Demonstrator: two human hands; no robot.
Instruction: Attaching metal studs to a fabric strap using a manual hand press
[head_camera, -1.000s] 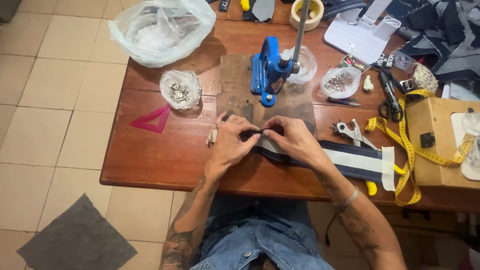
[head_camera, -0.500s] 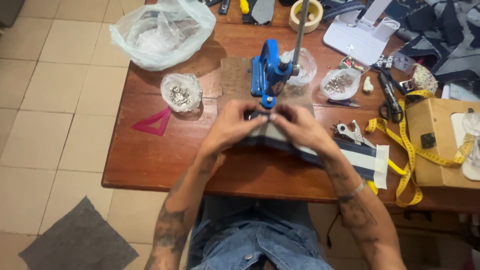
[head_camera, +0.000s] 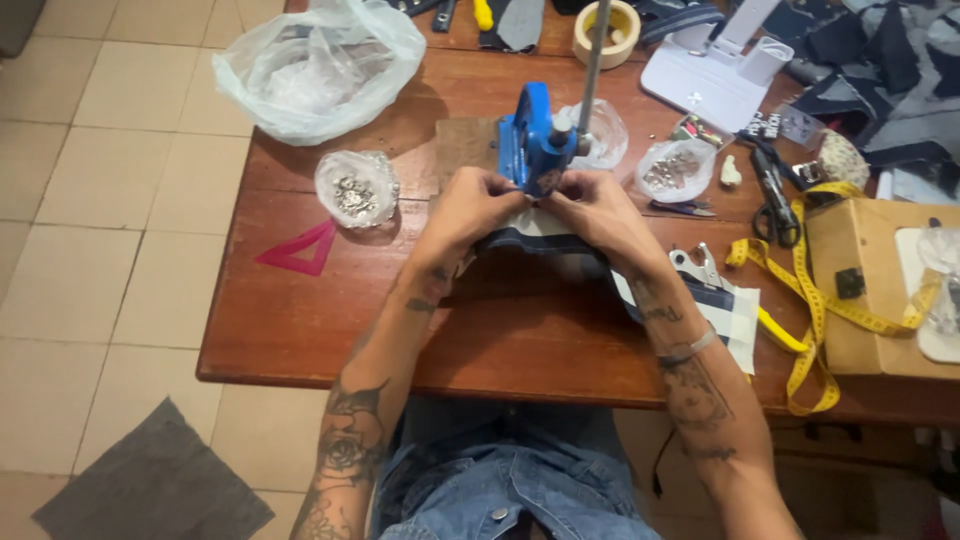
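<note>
Left hand: your left hand (head_camera: 478, 208) sits just at 7 o'clock of the press, fingers curled narrow and pinching the upper edge of the fabric at the tool's base.
Right hand: your right hand (head_camera: 590, 205) mirrors it at 5 o'clock of the press, fingertips pinched on the same fabric edge, touching or nearly touching your left fingertips.
Fabric: the dark strip with white backing (head_camera: 535, 235) lies on the table between your hands; it runs out to 4 o'clock under your right forearm and ends in a pale patch near the tape measure.
Press: the blue hand press (head_camera: 535, 145) stands upright at 12 o'clock of your hands on a brown pad, its metal lever (head_camera: 592, 60) rising toward the far edge.
Table: the red-brown wooden table (head_camera: 330, 320) carries everything; your knees in denim show under its near edge.
Snaps bag: a small clear bag of metal snaps (head_camera: 356, 190) lies at 9 o'clock of your left hand, well apart.
Triangle: a pink set square (head_camera: 300, 250) lies at 8 o'clock of that bag.
Second bag: another bag of small metal parts (head_camera: 672, 170) lies at 2 o'clock of your right hand.
Big bag: a large crumpled plastic bag (head_camera: 320, 65) rests at the far left corner.
Tape measure: a yellow tape (head_camera: 800, 320) trails at 3 o'clock, beside a cardboard box (head_camera: 860, 300).
Scissors: black scissors (head_camera: 770, 185) lie at 2 o'clock, beyond the second bag.
</note>
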